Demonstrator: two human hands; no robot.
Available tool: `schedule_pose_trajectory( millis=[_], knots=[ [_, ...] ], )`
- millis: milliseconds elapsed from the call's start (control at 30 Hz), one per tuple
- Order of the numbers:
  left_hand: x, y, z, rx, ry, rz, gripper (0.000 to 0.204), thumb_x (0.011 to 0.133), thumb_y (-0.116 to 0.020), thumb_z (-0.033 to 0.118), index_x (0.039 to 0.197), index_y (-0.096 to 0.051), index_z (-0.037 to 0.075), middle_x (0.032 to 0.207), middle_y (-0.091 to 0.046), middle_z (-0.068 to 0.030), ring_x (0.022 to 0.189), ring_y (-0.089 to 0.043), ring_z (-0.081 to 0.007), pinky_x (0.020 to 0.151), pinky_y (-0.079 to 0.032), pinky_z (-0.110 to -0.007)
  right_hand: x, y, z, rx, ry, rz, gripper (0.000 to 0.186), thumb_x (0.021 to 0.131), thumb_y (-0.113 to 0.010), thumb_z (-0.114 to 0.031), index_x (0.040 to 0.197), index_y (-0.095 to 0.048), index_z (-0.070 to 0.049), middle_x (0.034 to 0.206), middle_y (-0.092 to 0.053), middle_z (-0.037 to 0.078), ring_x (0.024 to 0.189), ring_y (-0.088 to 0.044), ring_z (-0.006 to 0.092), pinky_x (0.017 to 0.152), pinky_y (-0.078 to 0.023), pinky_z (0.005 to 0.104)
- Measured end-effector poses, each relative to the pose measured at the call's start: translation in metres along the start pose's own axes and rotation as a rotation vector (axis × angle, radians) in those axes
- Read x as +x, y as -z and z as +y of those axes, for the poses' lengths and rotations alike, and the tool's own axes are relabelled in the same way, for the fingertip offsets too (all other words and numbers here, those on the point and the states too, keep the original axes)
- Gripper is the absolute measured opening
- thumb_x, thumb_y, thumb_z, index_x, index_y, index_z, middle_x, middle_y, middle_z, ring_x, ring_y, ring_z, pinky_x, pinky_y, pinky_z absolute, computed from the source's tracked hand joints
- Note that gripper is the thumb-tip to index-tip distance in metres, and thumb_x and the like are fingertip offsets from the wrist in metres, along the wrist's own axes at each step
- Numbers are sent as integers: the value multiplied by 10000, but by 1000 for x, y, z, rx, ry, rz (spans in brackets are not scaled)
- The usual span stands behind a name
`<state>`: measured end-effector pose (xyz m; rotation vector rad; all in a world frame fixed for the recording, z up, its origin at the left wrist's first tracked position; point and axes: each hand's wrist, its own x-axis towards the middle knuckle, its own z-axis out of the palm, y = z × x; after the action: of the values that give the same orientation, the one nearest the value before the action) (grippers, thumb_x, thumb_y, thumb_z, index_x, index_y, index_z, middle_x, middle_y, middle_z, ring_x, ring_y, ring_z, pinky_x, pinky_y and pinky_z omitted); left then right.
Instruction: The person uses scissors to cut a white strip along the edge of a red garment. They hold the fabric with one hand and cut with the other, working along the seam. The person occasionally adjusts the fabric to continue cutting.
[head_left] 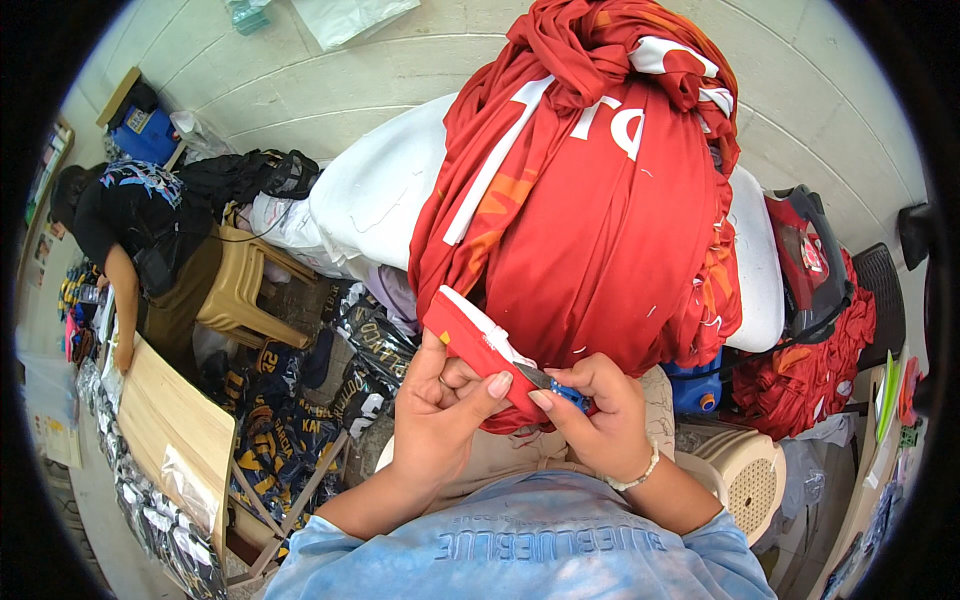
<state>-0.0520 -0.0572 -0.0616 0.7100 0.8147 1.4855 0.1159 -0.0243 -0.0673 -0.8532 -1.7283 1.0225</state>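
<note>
My left hand (440,405) pinches a folded piece of red fabric (465,345) with a white strip along its upper edge. Between the thumb and fingers of my right hand (608,420) is a pair of small blue-handled thread snips (570,394). Their dark metal blade lies against the white edge, close to my left thumb. Just beyond both hands, a large heap of red jerseys (590,250) with white lettering and orange patterns rests on a white padded board (375,180). Loose thread ends stick out from the heap's right side.
At left, a person in a black shirt (150,225) bends beside a tan plastic chair (250,290) and a wooden board (170,430). Dark printed jerseys (290,430) lie low on the left. To the right are a beige stool (755,490) and more red fabric (800,375).
</note>
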Motion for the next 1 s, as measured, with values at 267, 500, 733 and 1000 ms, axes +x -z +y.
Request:
schedule_pose_trajectory(
  millis=[267,500,733,1000],
  knots=[
    [8,2,-1,18,-54,-35,594,857,-563,-53,1381,-299,40,1098,-596,-90,997,-605,-175,843,-525,-334,-4,-2,8,336,-262,-108,179,810,-721,-90,869,-562,-34,683,-563,-21,580,-486,5,516,-384,179],
    [9,4,8,-81,58,42,566,880,-576,-2,1384,-324,45,1055,-617,-76,956,-616,-151,833,-523,-311,-4,4,9,238,-226,-143,188,815,-704,-74,920,-553,-35,706,-565,-23,602,-494,4,518,-384,181],
    [7,4,6,-63,52,0,534,873,-564,-8,1356,-337,22,1146,-569,-107,1017,-598,-177,856,-530,-347,-3,-2,4,196,-126,-69,218,810,-723,-107,925,-558,-23,692,-594,-1,596,-518,15,513,-402,193],
    [4,2,0,-48,5,-15,573,863,-574,-17,1374,-318,23,1157,-560,-102,1043,-581,-168,879,-515,-343,-3,-2,8,57,10,-13,260,765,-765,-126,897,-577,-4,677,-605,52,588,-549,68,534,-437,218]
  ],
)
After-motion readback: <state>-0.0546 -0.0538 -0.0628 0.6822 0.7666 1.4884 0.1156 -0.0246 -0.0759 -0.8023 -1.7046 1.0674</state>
